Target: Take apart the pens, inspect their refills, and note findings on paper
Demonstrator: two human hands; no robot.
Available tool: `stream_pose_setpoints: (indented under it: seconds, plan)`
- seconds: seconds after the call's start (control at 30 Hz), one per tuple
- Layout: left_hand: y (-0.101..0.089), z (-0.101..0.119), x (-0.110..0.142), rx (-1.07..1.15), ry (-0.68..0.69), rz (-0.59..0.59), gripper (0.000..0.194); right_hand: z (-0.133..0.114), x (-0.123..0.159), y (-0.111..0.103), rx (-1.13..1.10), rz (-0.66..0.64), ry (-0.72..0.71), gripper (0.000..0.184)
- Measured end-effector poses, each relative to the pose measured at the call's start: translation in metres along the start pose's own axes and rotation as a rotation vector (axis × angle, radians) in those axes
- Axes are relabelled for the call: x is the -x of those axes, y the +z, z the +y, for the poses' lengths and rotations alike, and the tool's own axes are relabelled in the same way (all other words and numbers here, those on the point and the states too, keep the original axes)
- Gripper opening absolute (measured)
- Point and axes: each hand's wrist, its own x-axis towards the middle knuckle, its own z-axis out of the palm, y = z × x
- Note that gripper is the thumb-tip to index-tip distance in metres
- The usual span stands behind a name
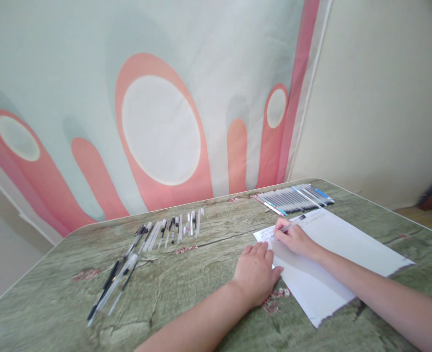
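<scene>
A white sheet of paper (351,244) with torn-looking edges lies at an angle on the table, with rows of small dark marks along its far left part. My right hand (295,239) rests on the sheet, its fingers closed round a clear pen (293,222) with a dark end. The pen's tip is hidden by the fingers. My left hand (256,271) lies flat, palm down, at the sheet's left edge, its thumb spread and its fingertips touching the paper. I see nothing held in it.
Behind the paper lies a long row of pens (292,199), mostly clear with dark refills. Loose pen parts (153,237), caps and refills are spread on the left of the wood-patterned table (201,283). A patterned backdrop (216,88) hangs behind the table's far edge.
</scene>
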Motion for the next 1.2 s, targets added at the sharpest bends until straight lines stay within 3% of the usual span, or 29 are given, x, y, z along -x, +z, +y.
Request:
stream_pose_setpoints:
  seconds: [0.8, 1.2]
  plan:
    - [-0.0038, 0.0007, 0.0003, -0.006, -0.009, -0.026, 0.046, 0.0006, -0.0003, 0.0011, -0.009, 0.019, -0.001, 0.011]
    - [-0.0018, 0.0002, 0.0005, -0.004, -0.004, -0.013, 0.046, 0.002, -0.0006, 0.0012, -0.042, 0.094, 0.096, 0.012]
